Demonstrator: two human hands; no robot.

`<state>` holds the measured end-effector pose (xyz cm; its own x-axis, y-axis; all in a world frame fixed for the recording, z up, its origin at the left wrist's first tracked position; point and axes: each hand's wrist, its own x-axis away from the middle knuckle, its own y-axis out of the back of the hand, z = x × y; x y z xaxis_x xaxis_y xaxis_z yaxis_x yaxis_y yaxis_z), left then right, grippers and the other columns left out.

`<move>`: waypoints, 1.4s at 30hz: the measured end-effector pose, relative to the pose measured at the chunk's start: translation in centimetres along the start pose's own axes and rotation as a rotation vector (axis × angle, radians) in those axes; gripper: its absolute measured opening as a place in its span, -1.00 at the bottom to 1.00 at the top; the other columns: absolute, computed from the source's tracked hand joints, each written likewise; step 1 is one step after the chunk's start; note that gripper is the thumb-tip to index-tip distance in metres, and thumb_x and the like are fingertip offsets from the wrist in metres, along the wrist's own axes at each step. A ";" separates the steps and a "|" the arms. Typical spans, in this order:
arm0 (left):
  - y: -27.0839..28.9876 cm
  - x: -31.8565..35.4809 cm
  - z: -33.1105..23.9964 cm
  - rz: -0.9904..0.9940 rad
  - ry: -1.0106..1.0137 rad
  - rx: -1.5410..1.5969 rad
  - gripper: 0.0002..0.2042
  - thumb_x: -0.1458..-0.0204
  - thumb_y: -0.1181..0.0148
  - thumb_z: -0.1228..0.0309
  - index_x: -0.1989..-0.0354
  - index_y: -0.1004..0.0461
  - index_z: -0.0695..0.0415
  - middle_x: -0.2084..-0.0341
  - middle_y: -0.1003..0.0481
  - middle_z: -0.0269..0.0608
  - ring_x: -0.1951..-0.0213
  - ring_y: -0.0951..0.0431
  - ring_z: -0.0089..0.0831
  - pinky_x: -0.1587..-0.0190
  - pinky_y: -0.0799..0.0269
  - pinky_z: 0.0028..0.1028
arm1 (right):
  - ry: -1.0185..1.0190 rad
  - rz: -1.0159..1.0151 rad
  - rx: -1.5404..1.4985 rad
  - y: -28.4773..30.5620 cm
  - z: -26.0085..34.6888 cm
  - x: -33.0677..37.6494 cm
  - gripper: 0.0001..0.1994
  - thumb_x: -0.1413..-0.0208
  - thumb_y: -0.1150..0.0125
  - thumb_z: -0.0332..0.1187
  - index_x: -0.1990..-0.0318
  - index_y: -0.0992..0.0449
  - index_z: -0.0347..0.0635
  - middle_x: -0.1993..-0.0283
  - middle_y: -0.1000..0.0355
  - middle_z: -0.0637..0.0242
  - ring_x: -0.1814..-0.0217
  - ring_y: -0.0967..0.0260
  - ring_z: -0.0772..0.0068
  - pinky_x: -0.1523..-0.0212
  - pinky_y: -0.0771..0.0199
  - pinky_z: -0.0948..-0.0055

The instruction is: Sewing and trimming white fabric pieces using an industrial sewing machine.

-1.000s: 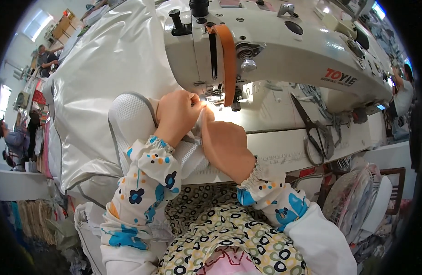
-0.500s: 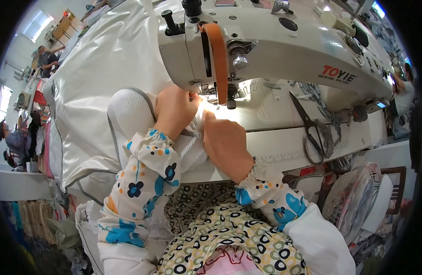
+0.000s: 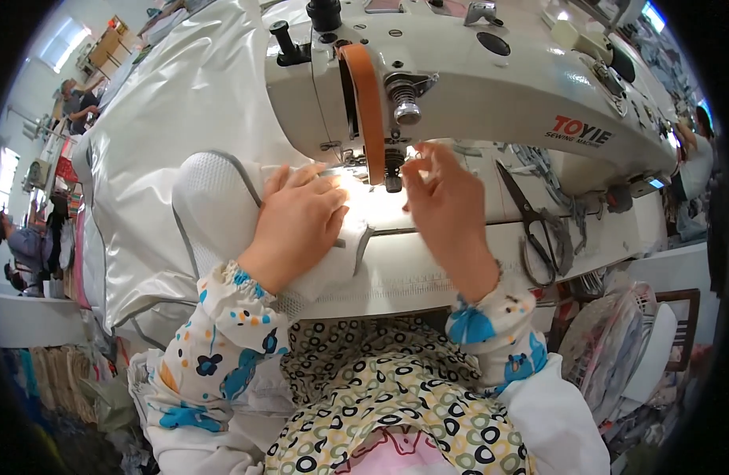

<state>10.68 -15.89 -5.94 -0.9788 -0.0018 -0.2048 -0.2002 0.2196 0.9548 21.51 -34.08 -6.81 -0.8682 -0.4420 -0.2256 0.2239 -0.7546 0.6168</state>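
My left hand (image 3: 297, 222) lies with fingers spread on white mesh-textured fabric (image 3: 214, 194) with grey edging. Its fingertips reach toward the lit presser foot of a white sewing machine (image 3: 491, 87). To the right of the needle area, my right hand (image 3: 448, 210) is raised with its fingers curled in a pinch; whatever it may hold is too small to make out. Between the hands, an orange strap (image 3: 366, 111) hangs down the machine's head. A grey-edged flap of the fabric (image 3: 356, 245) shows beside my left wrist. Bright lamp glare hides the stitching spot.
Black scissors (image 3: 529, 214) lie right of my right hand, beside grey fabric scraps (image 3: 562, 237). Glossy white material (image 3: 167, 134) covers the table's left side. A bundle in clear plastic (image 3: 606, 340) stands at the lower right. Other people are at the far left and far right.
My hands were close together at the presser foot and have parted. The left has flattened onto the fabric; the right has moved right and up, beside the machine's head.
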 end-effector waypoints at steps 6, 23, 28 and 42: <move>0.2 -0.1 -0.1 -0.004 -0.008 0.021 -0.86 -0.12 -0.18 0.37 0.24 -0.64 0.06 0.11 -0.60 -0.29 -0.21 -0.43 -0.24 -0.34 -0.08 -0.02 | 0.112 0.127 -0.313 2.1 -0.8 -2.4 -0.74 -0.20 -0.23 -0.44 0.00 -0.49 -0.39 0.14 -0.61 0.15 0.45 -0.57 0.51 0.48 -0.53 0.57; 0.1 -0.3 -0.2 0.015 -0.034 -0.016 -0.85 -0.13 -0.16 0.35 0.25 -0.62 0.10 0.16 -0.60 -0.26 -0.18 -0.45 -0.26 -0.34 -0.10 -0.03 | 0.222 -0.081 -0.079 -0.6 0.0 1.5 -0.82 -0.09 -0.26 -0.47 0.15 -0.48 -0.21 0.38 -0.48 0.24 0.53 -0.45 0.31 0.48 -0.43 0.37; 3.0 -2.1 -1.1 0.023 -0.057 -0.035 -0.74 -0.15 -0.17 0.24 0.18 -0.58 0.18 0.20 -0.59 -0.23 -0.11 -0.48 -0.28 -0.32 -0.10 -0.05 | 0.521 0.141 0.011 -2.1 -1.1 2.9 -0.79 0.01 -0.27 -0.48 0.17 -0.51 -0.09 0.11 -0.46 0.34 0.03 -0.38 0.14 0.01 -0.36 0.13; 5.9 -1.6 -1.1 0.502 -0.183 -0.149 -0.57 0.17 -0.35 0.29 0.10 -0.47 0.18 0.20 -0.53 -0.14 0.00 -0.48 -0.22 -0.41 0.06 0.12 | 0.378 0.046 -0.131 -1.7 -1.1 6.3 -0.83 -0.06 -0.23 -0.52 0.18 -0.44 -0.17 0.27 -0.42 0.15 0.29 -0.43 0.07 0.28 -0.41 0.16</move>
<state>10.99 -15.64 0.29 -0.9348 0.2395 0.2623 0.2723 0.0093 0.9622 16.18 -36.07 -10.11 -0.6376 -0.6054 -0.4765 0.3345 -0.7747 0.5366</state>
